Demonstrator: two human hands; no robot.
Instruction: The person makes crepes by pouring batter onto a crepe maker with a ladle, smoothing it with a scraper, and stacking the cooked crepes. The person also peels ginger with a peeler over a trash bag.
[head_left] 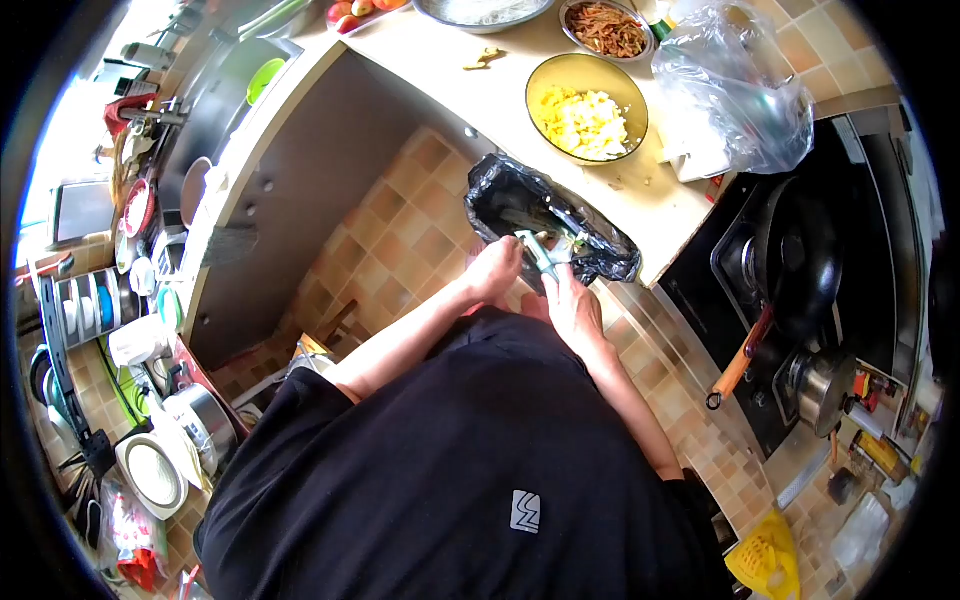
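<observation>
Both hands are close together over a bin lined with a black bag (500, 192), at the counter's edge. My right hand (573, 305) is closed on a pale green peeler-like tool (543, 256), whose head points toward the bag. Just left of it, my left hand (497, 267) has its fingers curled together; what they hold is too small to make out. Whitish-green scraps (575, 243) show beside the tool, over the bag's opening.
On the counter (450, 60) stand an amber bowl of chopped yellow and white food (585, 120), a bowl of brown strips (605, 30) and a clear plastic bag (735, 90). A wok (800, 260) sits on the stove at right. Dishes and pots crowd the left.
</observation>
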